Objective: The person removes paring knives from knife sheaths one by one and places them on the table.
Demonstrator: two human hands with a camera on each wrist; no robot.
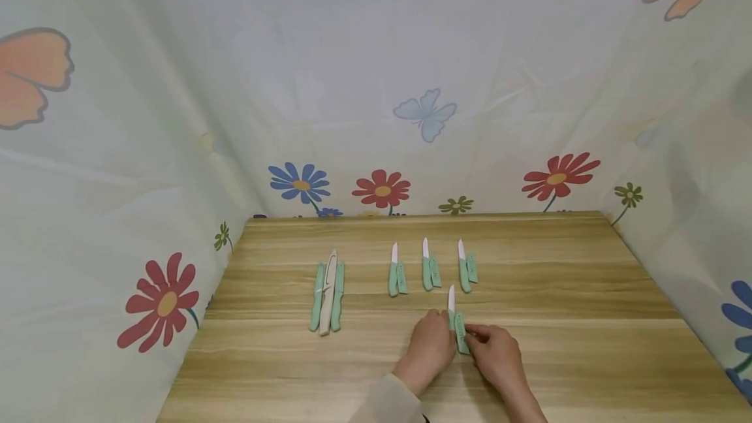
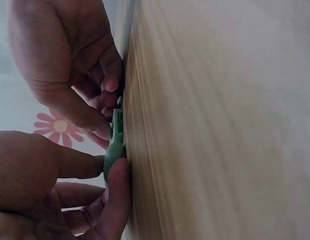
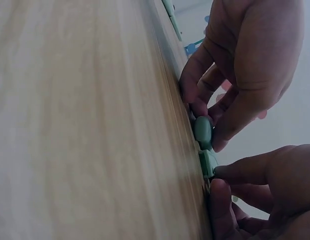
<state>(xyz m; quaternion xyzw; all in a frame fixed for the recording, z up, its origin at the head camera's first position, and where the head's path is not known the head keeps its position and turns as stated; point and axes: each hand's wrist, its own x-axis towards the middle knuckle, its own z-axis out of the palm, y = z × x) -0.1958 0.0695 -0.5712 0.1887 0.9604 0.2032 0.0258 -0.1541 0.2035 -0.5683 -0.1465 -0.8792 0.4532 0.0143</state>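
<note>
A small knife with a white blade [image 1: 451, 299] and a green handle [image 2: 114, 152] lies on the wooden table [image 1: 587, 344]. My left hand [image 1: 448, 328] pinches that handle between thumb and finger, seen close in the left wrist view [image 2: 112, 167]. Right beside the knife lies a green sheath [image 1: 462, 339]. My right hand [image 1: 472, 338] pinches its near end [image 3: 207, 162] against the table top, thumb and finger closed on it [image 3: 215, 176]. Both hands sit side by side, almost touching.
Three more small knives, each with a green sheath beside it, lie in a row behind [image 1: 397, 271] [image 1: 431, 266] [image 1: 467, 266]. A longer pale knife between two green strips [image 1: 327, 292] lies at the left. Flowered fabric walls [image 1: 376, 116] close in the table.
</note>
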